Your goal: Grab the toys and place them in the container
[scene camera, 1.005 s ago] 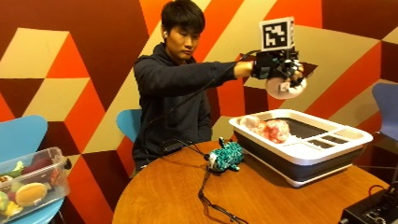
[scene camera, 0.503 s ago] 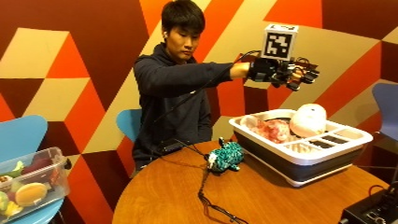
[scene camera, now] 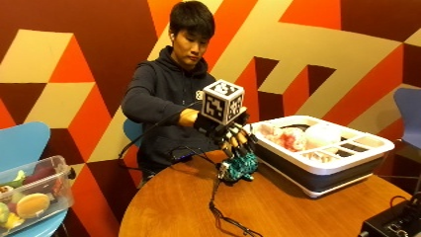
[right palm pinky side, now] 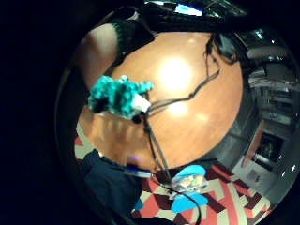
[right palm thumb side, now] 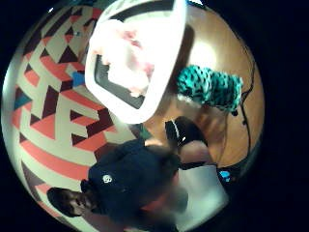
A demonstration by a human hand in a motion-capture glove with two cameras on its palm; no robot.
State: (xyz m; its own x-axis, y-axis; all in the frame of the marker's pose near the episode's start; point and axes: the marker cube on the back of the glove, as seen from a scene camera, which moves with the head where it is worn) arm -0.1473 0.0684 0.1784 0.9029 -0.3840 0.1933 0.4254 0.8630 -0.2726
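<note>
Warm indoor light, glare on table (right palm pinky side: pixel 176 75), palm views' edges dark

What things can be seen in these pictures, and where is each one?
Teal toy: one, teal with darker stripes, on the table beside the white container.
Pink toy: one, pink and white, inside the container.
White toy: one, round and whitish, inside the container next to the pink toy.
Container: one, white rim with dark sides, on the table.
Table: one, round, brown wood.
Cable: black, lying across the table.
Clear box: one, holding coloured toys, on a blue chair.
Black device: one, at the table's edge.
Right hand: black glove, fingers pointing down just above the teal toy, grip not yet closed.
</note>
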